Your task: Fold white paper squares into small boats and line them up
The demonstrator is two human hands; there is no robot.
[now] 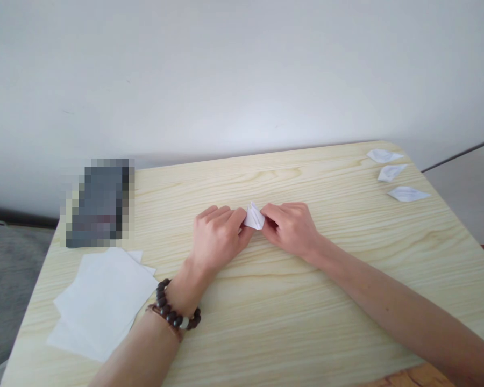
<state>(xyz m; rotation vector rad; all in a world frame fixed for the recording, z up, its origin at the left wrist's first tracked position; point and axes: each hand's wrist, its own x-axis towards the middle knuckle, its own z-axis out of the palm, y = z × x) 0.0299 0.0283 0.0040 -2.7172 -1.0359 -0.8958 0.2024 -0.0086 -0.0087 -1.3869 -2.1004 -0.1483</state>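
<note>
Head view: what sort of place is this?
Probably a room at home, though possibly an office: a wood-grain table by a plain wall, with loose paper sheets on it.

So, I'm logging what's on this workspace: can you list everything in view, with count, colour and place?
Table: one, pale wood-grain, under the hands
Wall: one, whitish, behind the table
Pixelated object: one, dark, table's far left
Paper sheets: several overlapping, exact count unclear, white, table's left
Folded pieces: three, white, far right corner
Held folded paper: one, white, between both hands
Grey surface: one, left of the table
Pale panel: one, beyond the table's right edge
Beaded bracelet: one, dark brown with a pale bead, left wrist
Left hand, right hand: one each, bare, mid-table
</note>
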